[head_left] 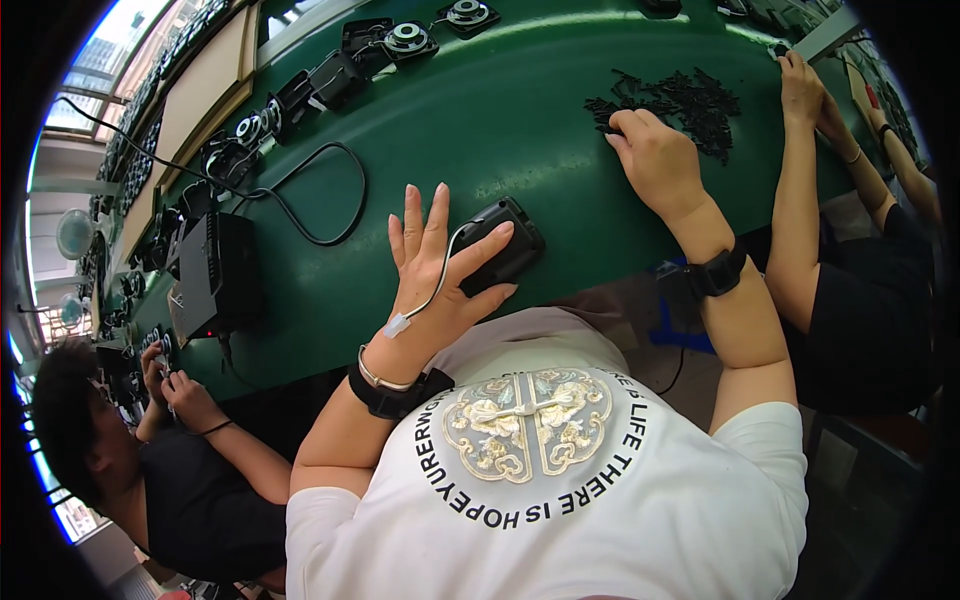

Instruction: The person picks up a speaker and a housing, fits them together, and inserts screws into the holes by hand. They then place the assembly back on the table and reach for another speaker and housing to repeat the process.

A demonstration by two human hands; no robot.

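My left hand (pixel 432 275) lies against a black plastic speaker box (pixel 510 240) near the table's front edge. Its thumb and index finger span the box, while the other fingers stretch out past it. A thin pale wire (pixel 443 272) runs from the box over the back of this hand and ends in a white connector (pixel 397 325) near the wrist. At the near left edge of a pile of small black parts (pixel 690 100), my right hand (pixel 655 160) has its thumb and fingertips drawn together in a pinch. Whatever is between those fingertips is hidden.
Several open speaker housings with drivers (pixel 408 40) line the far left of the green table (pixel 400 130). A black cable (pixel 362 190) loops across the left side, beside a dark box-shaped device (pixel 215 270). Co-workers sit close by: one person's hands (pixel 180 390) at left, another's arm (pixel 800 170) at right.
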